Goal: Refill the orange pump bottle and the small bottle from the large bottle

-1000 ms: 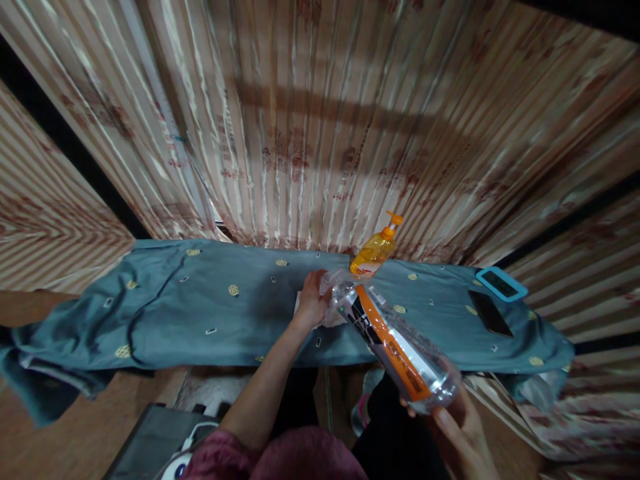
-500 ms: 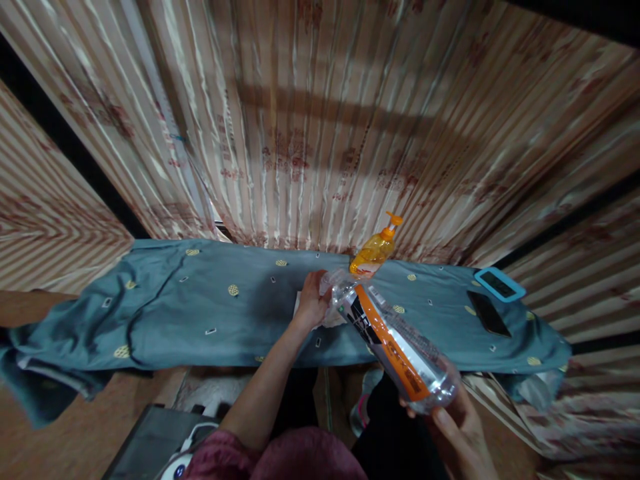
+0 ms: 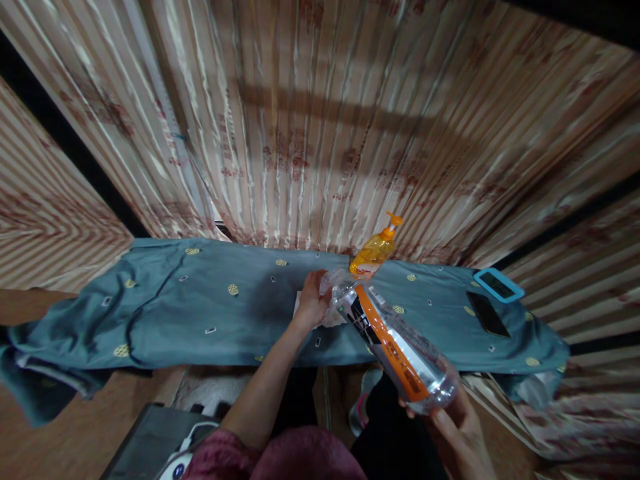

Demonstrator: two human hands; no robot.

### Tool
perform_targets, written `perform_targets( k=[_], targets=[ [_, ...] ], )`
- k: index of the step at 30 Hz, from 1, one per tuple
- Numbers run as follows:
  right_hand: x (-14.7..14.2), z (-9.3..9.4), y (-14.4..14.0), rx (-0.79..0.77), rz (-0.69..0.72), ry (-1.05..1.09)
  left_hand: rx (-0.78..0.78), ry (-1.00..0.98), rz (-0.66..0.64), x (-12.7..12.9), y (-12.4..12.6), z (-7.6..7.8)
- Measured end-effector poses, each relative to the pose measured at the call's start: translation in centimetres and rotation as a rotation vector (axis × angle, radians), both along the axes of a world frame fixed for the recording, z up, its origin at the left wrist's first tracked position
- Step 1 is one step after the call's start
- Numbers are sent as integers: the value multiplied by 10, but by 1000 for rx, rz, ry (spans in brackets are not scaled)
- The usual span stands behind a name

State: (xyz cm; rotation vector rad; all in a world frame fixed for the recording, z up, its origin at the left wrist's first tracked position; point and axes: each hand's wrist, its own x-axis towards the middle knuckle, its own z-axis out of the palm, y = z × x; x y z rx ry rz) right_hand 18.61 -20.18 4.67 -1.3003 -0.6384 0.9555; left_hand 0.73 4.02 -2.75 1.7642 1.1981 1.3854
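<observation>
My right hand (image 3: 457, 430) grips the base of a clear plastic bottle (image 3: 395, 343) with an orange and black label. The bottle is tilted, its neck pointing away toward the table. My left hand (image 3: 313, 300) is at the bottle's neck, fingers closed around the cap end, over something white and crumpled on the table that I cannot make out. An orange pump bottle (image 3: 374, 252) stands just behind the clear bottle's neck.
A long table under a blue-grey patterned cloth (image 3: 200, 307) runs across the view, with striped curtains (image 3: 320, 120) behind. A dark phone (image 3: 486, 313) and a teal-framed device (image 3: 499, 285) lie at the right end. A grey case (image 3: 150, 443) sits on the floor at lower left.
</observation>
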Motion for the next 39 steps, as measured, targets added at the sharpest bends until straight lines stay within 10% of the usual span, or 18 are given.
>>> perform_targets(
  k=[39],
  targets=[
    [-4,7,2,1,5,-29,-9,-18,2,1,-1,1]
  ],
)
